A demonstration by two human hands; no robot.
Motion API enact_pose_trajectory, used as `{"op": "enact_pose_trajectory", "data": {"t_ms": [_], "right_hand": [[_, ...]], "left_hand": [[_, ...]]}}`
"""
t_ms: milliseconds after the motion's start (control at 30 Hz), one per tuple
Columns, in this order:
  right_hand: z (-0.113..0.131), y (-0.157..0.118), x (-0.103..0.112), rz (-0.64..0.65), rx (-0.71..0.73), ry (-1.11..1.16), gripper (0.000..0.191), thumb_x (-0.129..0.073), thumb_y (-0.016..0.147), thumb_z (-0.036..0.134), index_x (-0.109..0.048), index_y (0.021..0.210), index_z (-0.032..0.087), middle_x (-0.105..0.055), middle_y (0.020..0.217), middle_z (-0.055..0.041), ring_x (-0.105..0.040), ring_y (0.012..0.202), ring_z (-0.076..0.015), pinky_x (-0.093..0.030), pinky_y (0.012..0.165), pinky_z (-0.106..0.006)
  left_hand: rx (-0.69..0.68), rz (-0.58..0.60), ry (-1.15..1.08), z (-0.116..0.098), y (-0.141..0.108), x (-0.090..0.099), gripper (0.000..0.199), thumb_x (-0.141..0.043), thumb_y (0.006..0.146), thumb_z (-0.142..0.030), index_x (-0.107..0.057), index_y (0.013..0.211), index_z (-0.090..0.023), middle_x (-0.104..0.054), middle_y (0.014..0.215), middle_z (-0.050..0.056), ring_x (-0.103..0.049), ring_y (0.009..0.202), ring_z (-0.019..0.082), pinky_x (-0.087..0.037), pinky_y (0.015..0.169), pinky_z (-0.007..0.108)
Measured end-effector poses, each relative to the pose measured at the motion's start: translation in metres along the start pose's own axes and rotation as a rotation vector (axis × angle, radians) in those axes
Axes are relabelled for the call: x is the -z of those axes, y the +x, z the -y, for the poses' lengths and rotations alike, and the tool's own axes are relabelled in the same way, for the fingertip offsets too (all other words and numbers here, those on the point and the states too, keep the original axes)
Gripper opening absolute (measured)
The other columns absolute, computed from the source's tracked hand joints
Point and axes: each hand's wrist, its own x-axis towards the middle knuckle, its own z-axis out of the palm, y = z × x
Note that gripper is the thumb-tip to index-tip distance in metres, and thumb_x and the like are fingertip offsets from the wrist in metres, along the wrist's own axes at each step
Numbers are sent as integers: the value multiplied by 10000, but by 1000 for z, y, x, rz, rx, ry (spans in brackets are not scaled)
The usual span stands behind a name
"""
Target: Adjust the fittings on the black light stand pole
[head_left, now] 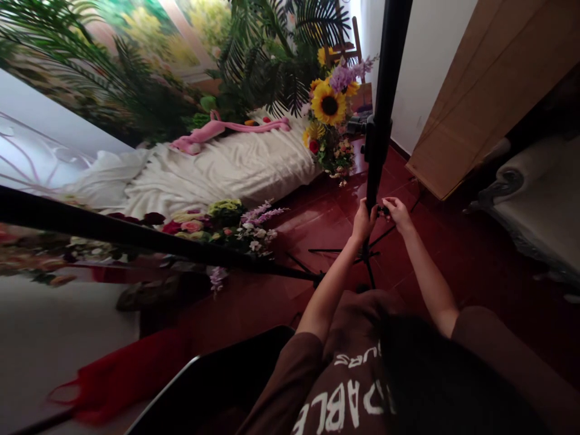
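A tall black stand [381, 90] rises in front of me, with its legs spread on the floor. My left hand [364, 222] is wrapped around its pole, low down. At the same height, my right hand [397, 212] pinches a small dark knob [383, 211] on the pole's right side. The knob is partly hidden by my fingers. Higher up the pole sits a black clamp or joint [375, 142].
A second black pole [158, 235] slants across the left. Beyond lie a white-draped bench [235, 160] with a pink plush toy [203, 136], sunflowers [328, 104] and other flowers [193, 226]. Right are a brown panel [471, 90] and a plastic-wrapped roll [534, 175]. A red bag [127, 374] is lower left.
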Motion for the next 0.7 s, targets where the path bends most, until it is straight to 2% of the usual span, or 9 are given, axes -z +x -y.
{"op": "enact_pose_trajectory", "data": {"t_ms": [100,200,267,367,467,567,633,700], "right_hand": [[1,0,-4,-21,-55,51,158,-670,805,282,-567,894,202,-557,492,98,-465,329,-55,-285,315,-139],[0,-1,-7,-72,-31,87,185,-695,789,296,-569,883,198,-571,531,95,-512,368,-53,-310,325,-131],[-2,-2,-8,-114,-2,86,226,-720,772,330,-564,870,199,-574,544,92,-522,380,-59,-323,321,-139],[-5,-4,-10,-163,22,104,269,-734,762,372,-552,860,199,-566,538,92,-505,371,-64,-325,308,-152],[-13,-12,-14,-241,40,215,314,-727,768,412,-517,883,210,-594,563,88,-527,391,-66,-397,346,-154],[-24,-25,-20,-309,71,330,374,-730,753,463,-462,871,231,-657,648,62,-617,483,-81,-519,457,-173],[-32,-33,-26,-306,77,356,385,-729,739,487,-458,842,234,-679,683,42,-663,545,-94,-562,516,-186],[-38,-39,-34,-264,71,336,354,-698,750,501,-476,801,230,-687,687,25,-680,560,-102,-580,542,-197]], "left_hand": [[24,56,3,-8,-2,10,359,-507,953,-414,-486,1254,-218,-697,996,79,-684,839,170,-508,746,271],[26,89,-48,-7,-12,22,417,-520,945,-430,-485,1311,-232,-678,1162,103,-682,975,178,-520,833,286],[89,84,-101,4,-30,29,394,-520,940,-426,-521,1274,-218,-665,1203,111,-674,1004,175,-523,865,296],[328,28,-187,34,-77,42,309,-475,943,-416,-589,1106,-179,-700,1050,97,-676,914,160,-531,849,304],[526,-205,-158,68,-137,68,253,-514,908,-392,-599,1010,-177,-695,999,77,-665,931,160,-516,890,308],[729,-489,-31,93,-190,112,204,-572,857,-382,-584,907,-184,-665,893,47,-648,864,165,-513,848,311],[769,-764,41,99,-210,147,198,-540,869,-382,-548,882,-184,-635,879,39,-632,838,156,-503,841,310],[754,-1007,69,95,-217,180,241,-487,895,-434,-506,895,-193,-608,843,19,-619,785,146,-501,788,301]]}}
